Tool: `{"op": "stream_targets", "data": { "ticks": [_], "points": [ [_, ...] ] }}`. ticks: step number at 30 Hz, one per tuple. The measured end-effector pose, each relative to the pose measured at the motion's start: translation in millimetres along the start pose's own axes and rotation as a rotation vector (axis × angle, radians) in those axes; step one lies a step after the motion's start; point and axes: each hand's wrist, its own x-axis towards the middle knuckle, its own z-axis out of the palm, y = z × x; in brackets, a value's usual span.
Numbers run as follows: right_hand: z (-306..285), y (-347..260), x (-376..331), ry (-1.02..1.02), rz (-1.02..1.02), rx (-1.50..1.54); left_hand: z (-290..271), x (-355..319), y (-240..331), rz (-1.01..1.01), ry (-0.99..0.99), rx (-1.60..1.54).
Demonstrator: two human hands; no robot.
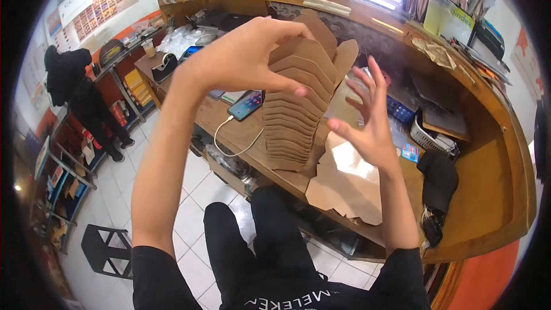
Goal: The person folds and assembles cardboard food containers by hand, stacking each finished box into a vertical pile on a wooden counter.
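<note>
A tall stack of nested brown cardboard boxes (293,115) stands on the wooden counter in front of me, rising toward the camera. My left hand (247,54) curves over the upper left of the stack, thumb and fingers apart in a wide C; I cannot tell whether it touches the cardboard. To the right of the stack, my right hand (367,126) is raised with its fingers spread and nothing in it. Below that hand lie flat brown cardboard sheets (344,186), with light shining off them.
Left of the stack, a phone (245,106) lies with a white cable (216,138) plugged in. A tape dispenser (165,68) sits farther left. At right are a white basket (431,133) and a black cap (439,178). A person (80,97) stands far left, beyond a black stool (106,251).
</note>
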Motion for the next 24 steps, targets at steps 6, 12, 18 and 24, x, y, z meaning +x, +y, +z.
{"op": "stream_targets", "data": {
  "ticks": [6,12,18,24],
  "points": [
    [14,10,52,-0.068,-0.12,0.342,0,-1,5,-0.036,-0.139,-0.07],
    [26,14,63,-0.017,-0.176,0.391,-9,-7,5,-0.115,-0.201,-0.197],
    [21,30,62,0.013,-0.142,0.407,9,1,5,0.009,-0.048,-0.119],
    [24,47,53,0.059,-0.141,0.492,71,-45,-40,-0.029,0.639,-0.559]
  ]
}}
